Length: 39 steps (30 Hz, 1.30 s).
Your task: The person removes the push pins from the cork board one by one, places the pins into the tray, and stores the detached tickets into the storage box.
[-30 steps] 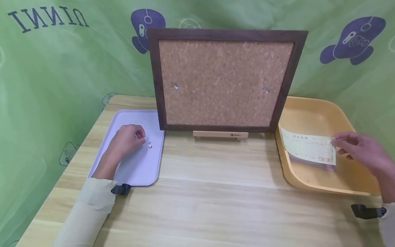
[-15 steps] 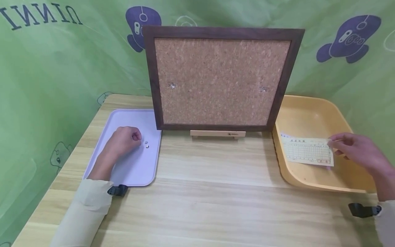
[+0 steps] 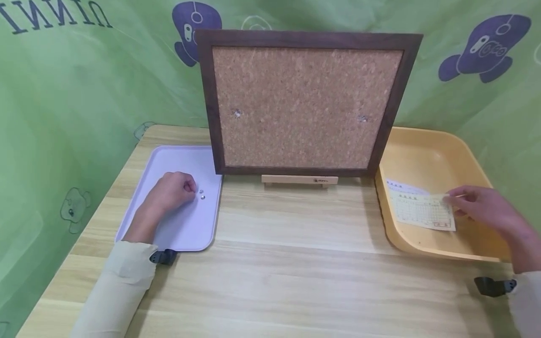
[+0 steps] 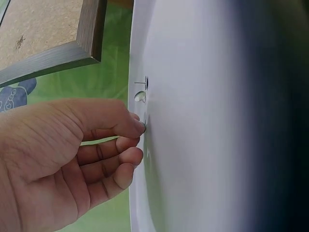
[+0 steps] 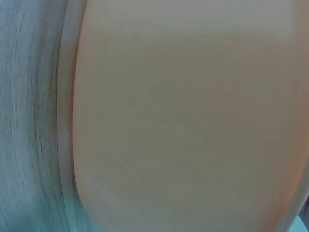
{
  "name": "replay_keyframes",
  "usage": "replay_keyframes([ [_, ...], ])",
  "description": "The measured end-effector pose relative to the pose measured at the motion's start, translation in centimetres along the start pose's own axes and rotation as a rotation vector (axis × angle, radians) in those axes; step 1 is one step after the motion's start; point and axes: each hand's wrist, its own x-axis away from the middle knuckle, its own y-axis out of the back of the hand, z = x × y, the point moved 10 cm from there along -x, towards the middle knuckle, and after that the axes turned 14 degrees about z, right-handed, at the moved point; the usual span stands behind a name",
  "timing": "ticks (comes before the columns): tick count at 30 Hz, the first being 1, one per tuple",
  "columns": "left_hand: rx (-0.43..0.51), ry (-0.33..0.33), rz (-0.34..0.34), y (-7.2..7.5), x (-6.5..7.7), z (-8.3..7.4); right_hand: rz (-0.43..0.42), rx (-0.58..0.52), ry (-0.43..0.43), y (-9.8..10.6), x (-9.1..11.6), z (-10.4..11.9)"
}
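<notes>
In the head view my left hand [image 3: 172, 191] is low over the lilac tray [image 3: 192, 237], fingers curled and thumb tip close to the index finger. Just beyond the fingertips two metal thumbtacks lie on the tray; the left wrist view shows one thumbtack [image 4: 140, 96] with a round shiny head. I cannot tell whether a small thing sits between the fingertips. On the other side my right hand [image 3: 482, 205] pinches the right edge of a pale printed paper slip [image 3: 422, 213] inside the yellow bin [image 3: 431, 150]. Another slip [image 3: 399, 185] shows partly from under it.
A dark-framed cork board [image 3: 304, 108] leans upright at the back on a small wooden stand [image 3: 299, 180], between tray and bin. Two worn spots mark its cork. The wooden table [image 3: 296, 281] extends in front; a green printed cloth [image 3: 84, 84] hangs behind.
My right hand has shifted slightly left and down with the slip, and more of the other slip now shows behind it. The left hand stays by the thumbtacks. The head view has moved slightly.
</notes>
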Motion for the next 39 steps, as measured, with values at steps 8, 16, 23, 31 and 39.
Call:
replay_keyframes([
  [8,-0.002,0.002,0.043,-0.4,-0.1,-0.6,0.051,0.025,0.007,-0.5,0.3,0.4],
  [16,-0.023,0.018,0.094,-0.8,-0.2,-0.7,0.015,0.132,-0.001,0.2,0.6,2.6],
  [23,-0.068,0.018,0.084,-0.5,0.1,-1.0,0.016,0.242,-0.041,0.4,1.2,3.5],
  [31,-0.126,0.038,0.060,0.4,0.8,-2.4,-0.066,0.259,-0.001,0.4,1.9,6.3],
  [39,-0.180,-0.039,-0.012,1.8,1.0,-5.9,-0.237,0.214,0.113,1.3,2.4,10.8],
])
